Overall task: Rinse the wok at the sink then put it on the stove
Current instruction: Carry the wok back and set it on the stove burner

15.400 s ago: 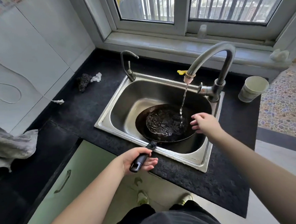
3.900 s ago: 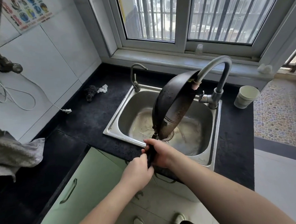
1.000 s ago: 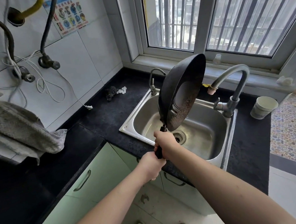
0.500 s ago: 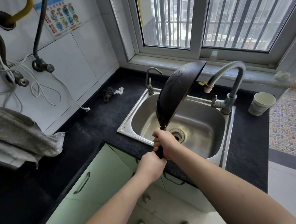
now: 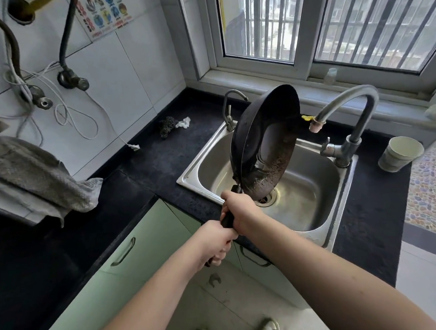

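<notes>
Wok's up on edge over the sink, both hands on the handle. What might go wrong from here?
The wok hangs tilted close to the tall faucet; swinging it out could knock the spout. Left hand and right hand grip only the handle, so a wet grip may slip. Residue along its lower edge could drip onto the counter.

Both hands are on the handle of a black round metal wok [image 5: 264, 141], right hand [image 5: 241, 212] higher up, left hand [image 5: 214, 244] gripping lower down. It's tipped nearly on edge above the stainless steel sink [image 5: 303, 198], inside facing right toward the curved grey metal faucet [image 5: 349, 121]. A pale paper cup [image 5: 400, 153] sits on the black speckled countertop [image 5: 373, 219].
</notes>
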Tool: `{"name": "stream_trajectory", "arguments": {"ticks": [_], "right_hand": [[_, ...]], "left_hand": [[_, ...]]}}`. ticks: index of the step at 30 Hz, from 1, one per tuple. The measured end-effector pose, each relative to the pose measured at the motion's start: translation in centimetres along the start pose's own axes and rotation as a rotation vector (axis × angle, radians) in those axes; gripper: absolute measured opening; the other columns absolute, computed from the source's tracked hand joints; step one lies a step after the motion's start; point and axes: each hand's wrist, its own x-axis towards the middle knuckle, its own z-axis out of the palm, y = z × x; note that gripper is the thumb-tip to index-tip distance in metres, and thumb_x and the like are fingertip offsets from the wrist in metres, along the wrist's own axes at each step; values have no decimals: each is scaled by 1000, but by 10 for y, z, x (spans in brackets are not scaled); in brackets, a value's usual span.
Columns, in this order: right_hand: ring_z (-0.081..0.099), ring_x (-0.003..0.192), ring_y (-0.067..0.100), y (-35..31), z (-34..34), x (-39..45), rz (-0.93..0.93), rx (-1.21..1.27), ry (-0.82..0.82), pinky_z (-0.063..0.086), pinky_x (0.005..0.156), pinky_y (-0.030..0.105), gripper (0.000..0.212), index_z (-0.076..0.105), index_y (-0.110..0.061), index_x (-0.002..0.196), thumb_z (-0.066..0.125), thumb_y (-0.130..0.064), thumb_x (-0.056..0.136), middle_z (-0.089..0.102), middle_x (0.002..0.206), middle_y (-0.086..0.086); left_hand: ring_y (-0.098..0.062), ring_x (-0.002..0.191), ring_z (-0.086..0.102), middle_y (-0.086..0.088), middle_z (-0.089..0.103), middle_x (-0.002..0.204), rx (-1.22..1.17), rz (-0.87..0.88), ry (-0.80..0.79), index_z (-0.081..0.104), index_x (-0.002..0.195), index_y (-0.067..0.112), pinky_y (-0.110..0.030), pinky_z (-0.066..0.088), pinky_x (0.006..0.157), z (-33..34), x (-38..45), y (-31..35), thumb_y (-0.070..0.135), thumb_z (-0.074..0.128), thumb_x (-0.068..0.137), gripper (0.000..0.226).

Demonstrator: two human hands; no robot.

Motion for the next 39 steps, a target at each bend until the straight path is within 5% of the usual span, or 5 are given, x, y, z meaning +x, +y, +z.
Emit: {"name": "stream_trajectory", "arguments": {"ticks": [10,18,22,39], "right_hand": [[27,29,7,28,16,-12,8,102,-90,26,35,16,24,32,-19,72,46,-7,87,30,42,-4],[30,31,11,67,47,-43,-89,-50,-63,28,42,24,26,38,-14,63,51,-11,85,33,39,-3],[30,35,13,93,69,-71,-115,-161,-90,28,43,24,25,38,-15,64,51,-11,84,33,44,-1],[44,44,19,265,151,-217,-125,-625,-415,43,49,27,21,46,-9,69,59,-14,85,45,53,4]], "left_hand": [[-15,35,27,-4,34,50,217,46,183,37,65,15,-15,23,40,-10,-10,-27,14,50,84,23],[-12,35,24,-1,30,51,92,75,211,35,65,17,-15,17,40,-34,-45,-69,17,56,89,32],[-14,41,35,3,40,49,151,103,323,43,61,19,-23,28,45,-45,-73,-103,28,60,86,31],[-14,32,22,-3,28,44,-384,135,420,29,62,15,-21,18,41,-74,-257,-272,6,45,91,34]]}}
